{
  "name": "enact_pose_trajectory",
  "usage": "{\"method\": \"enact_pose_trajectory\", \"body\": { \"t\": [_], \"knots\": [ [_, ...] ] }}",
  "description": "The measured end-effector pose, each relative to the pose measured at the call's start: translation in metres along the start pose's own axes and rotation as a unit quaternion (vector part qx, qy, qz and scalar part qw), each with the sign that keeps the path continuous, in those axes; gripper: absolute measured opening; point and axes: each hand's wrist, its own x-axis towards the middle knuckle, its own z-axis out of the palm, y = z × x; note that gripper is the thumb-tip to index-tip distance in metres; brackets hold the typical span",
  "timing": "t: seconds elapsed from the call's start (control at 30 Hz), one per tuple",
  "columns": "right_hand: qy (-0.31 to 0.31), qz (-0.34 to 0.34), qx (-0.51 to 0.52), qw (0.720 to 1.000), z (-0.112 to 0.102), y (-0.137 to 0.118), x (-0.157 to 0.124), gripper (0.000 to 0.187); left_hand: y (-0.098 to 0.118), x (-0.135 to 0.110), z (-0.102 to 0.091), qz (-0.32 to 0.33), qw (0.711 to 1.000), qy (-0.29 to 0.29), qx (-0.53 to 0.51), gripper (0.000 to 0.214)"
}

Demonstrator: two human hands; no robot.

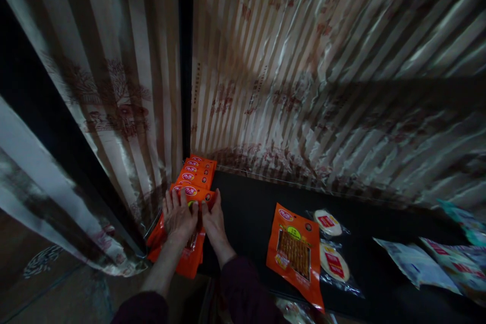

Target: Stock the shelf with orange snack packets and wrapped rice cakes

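Observation:
Both my hands rest on a row of overlapping orange snack packets (195, 174) at the left end of a black table (246, 212). My left hand (178, 215) lies flat on the nearest packet, fingers stretched out. Beside it, my right hand (214, 217) presses the same packet's right edge with its fingers together. A single orange packet (295, 253) with a clear window lies apart to the right.
Two round white cakes in clear wrappers (331, 243) lie right of the single packet. Pale and teal bags (436, 263) sit at the far right. Striped patterned curtains (304, 71) hang close behind the table. More wrapped goods show at the bottom edge.

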Motion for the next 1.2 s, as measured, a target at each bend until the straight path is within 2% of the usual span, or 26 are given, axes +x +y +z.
{"method": "enact_pose_trajectory", "body": {
  "t": [0.1, 0.17, 0.33, 0.47, 0.6, 0.77, 0.9, 1.0, 1.07, 1.2],
  "knots": [
    [-0.007, 0.000, 0.026, 1.000, 0.005, -0.002, -0.002, 0.077, 0.003, 0.003, 0.004, 0.010, 0.999, -0.029, -0.027, 0.059],
    [0.011, 0.003, 0.041, 0.999, 0.004, -0.001, -0.003, 0.078, 0.002, 0.006, 0.004, 0.002, 0.998, -0.041, -0.054, 0.060],
    [0.043, 0.014, 0.058, 0.997, -0.003, 0.006, 0.001, 0.080, 0.000, 0.011, 0.001, -0.008, 0.993, -0.039, -0.114, 0.058],
    [0.042, 0.011, 0.048, 0.998, -0.003, 0.003, 0.003, 0.083, 0.002, 0.007, -0.007, -0.027, 0.998, -0.027, -0.058, 0.058],
    [0.043, 0.033, 0.018, 0.998, -0.002, 0.000, 0.006, 0.084, 0.003, 0.003, -0.014, -0.065, 0.996, -0.053, -0.020, 0.060],
    [0.043, 0.038, -0.001, 0.998, -0.002, 0.003, 0.009, 0.080, 0.005, 0.007, -0.012, -0.055, 0.997, -0.048, -0.017, 0.058],
    [0.043, 0.015, 0.099, 0.994, 0.001, 0.005, 0.009, 0.079, 0.004, 0.009, -0.005, -0.043, 0.999, -0.013, -0.021, 0.057],
    [0.051, 0.037, 0.193, 0.979, 0.005, 0.009, 0.014, 0.084, 0.001, 0.011, -0.001, -0.043, 0.999, 0.008, -0.031, 0.058],
    [0.053, 0.058, 0.198, 0.977, 0.006, 0.012, 0.019, 0.077, 0.001, 0.012, 0.000, -0.047, 0.998, 0.018, -0.034, 0.059],
    [0.018, 0.046, 0.105, 0.993, 0.005, 0.020, 0.025, 0.037, 0.003, 0.011, -0.003, -0.049, 0.998, 0.026, -0.028, 0.055]
  ]
}}
